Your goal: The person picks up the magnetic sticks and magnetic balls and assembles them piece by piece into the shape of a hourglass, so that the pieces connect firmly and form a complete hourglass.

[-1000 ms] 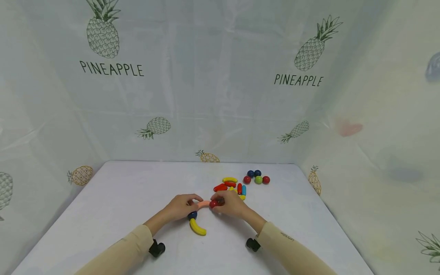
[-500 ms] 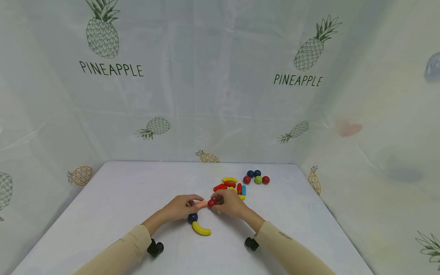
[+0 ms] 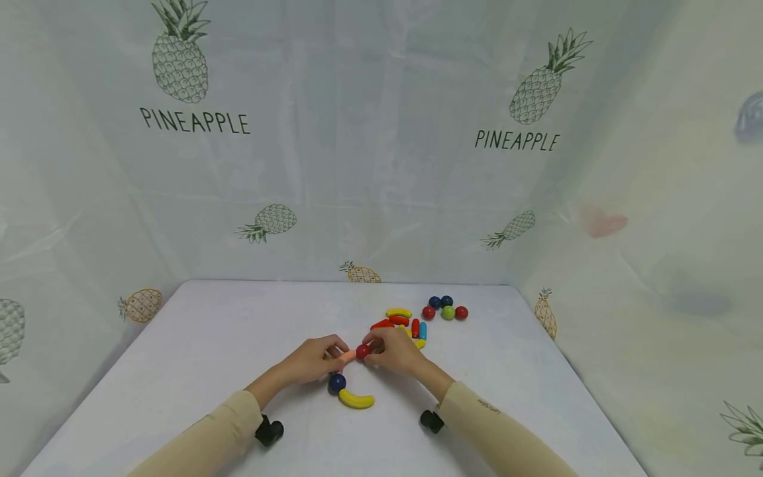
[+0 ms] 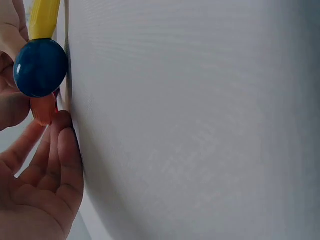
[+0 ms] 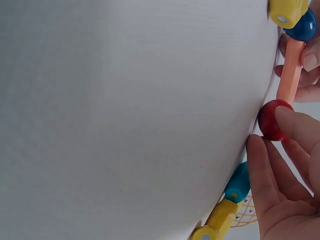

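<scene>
Round it swings: the yellow curved piece (image 3: 357,399) has turned its free end to about three o'clock over this last second, while the red ball (image 3: 363,352) has slid towards nine, right hand (image 3: 398,352) along with it. Nearest on my head feed, black wrist cameras (image 3: 269,431) sit under both sleeves. Then comes that yellow piece, meeting the blue ball (image 3: 337,383), which I put at seven o'clock from the peach rod (image 3: 348,357). Left hand (image 3: 316,359) pinches that rod, gap closed down to its thickness; right hand, thumb and fingers parted only by the ball, grips the red one, touching the rod's far end at two. Farther along two o'clock I've got loose rods (image 3: 415,328), then five balls (image 3: 448,312); at twelve, a pineapple-print curtain (image 3: 369,165).
</scene>
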`<state>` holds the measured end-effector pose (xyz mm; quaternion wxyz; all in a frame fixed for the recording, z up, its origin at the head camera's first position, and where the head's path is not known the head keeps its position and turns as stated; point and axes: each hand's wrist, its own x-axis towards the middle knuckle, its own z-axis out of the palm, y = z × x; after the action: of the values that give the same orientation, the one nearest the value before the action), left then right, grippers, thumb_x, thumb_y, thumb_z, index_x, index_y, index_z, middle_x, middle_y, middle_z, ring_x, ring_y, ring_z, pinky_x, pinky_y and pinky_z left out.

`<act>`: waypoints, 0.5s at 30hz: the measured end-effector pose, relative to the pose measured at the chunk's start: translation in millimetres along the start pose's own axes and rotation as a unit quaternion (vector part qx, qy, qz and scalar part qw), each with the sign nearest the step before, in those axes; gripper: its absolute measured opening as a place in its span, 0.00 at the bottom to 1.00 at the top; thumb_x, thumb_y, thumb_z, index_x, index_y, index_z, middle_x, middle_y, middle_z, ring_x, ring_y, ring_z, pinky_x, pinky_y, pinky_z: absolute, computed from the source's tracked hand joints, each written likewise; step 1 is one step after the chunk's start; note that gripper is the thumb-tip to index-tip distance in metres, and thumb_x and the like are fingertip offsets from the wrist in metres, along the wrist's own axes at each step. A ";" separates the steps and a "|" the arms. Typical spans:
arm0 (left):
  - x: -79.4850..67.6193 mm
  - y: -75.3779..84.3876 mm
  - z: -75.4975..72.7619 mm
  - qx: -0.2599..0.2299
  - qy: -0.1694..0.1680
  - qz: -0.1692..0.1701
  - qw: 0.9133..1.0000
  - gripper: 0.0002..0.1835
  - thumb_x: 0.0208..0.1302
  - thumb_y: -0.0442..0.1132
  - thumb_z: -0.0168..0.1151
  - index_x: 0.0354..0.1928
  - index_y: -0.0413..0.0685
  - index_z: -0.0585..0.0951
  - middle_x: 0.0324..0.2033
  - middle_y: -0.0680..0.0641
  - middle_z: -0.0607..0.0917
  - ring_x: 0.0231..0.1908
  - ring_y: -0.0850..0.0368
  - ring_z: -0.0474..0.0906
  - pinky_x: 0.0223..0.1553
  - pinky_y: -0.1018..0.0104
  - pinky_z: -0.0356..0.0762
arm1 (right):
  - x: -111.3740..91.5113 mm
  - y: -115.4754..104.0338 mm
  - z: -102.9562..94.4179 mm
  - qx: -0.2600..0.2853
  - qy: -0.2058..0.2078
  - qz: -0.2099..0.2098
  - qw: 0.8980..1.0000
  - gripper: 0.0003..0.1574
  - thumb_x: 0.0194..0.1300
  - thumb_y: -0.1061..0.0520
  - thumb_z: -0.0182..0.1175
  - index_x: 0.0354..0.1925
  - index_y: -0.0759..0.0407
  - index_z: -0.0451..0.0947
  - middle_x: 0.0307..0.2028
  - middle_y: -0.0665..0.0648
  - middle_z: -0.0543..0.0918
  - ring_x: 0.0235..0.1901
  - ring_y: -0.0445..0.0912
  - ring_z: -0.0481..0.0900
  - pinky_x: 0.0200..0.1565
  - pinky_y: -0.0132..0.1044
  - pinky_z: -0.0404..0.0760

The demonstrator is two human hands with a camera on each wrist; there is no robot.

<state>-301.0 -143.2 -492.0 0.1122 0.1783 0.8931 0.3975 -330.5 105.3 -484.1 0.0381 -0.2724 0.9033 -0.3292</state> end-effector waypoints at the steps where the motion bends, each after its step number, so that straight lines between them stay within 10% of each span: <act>1: 0.1 -0.2 0.1 -0.001 -0.001 0.000 1.000 0.16 0.71 0.42 0.70 0.59 0.56 0.83 0.43 0.51 0.87 0.38 0.55 0.81 0.37 0.61 0.82 | 0.5 -0.2 0.2 -0.001 0.000 -0.002 1.000 0.18 0.65 0.58 0.77 0.53 0.55 0.87 0.42 0.50 0.90 0.38 0.39 0.83 0.43 0.28 0.85; 15: 0.7 -1.7 0.1 -0.004 0.000 -0.002 1.000 0.13 0.73 0.44 0.68 0.56 0.58 0.84 0.45 0.53 0.86 0.39 0.58 0.82 0.39 0.63 0.83 | 5.6 -4.8 4.5 0.015 -0.002 -0.007 1.000 0.17 0.65 0.59 0.77 0.52 0.56 0.87 0.42 0.52 0.91 0.42 0.45 0.87 0.44 0.29 0.85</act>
<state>-302.0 -143.9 -493.4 0.1138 0.1764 0.8916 0.4012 -332.0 96.8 -484.0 0.0419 -0.2789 0.8963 -0.3422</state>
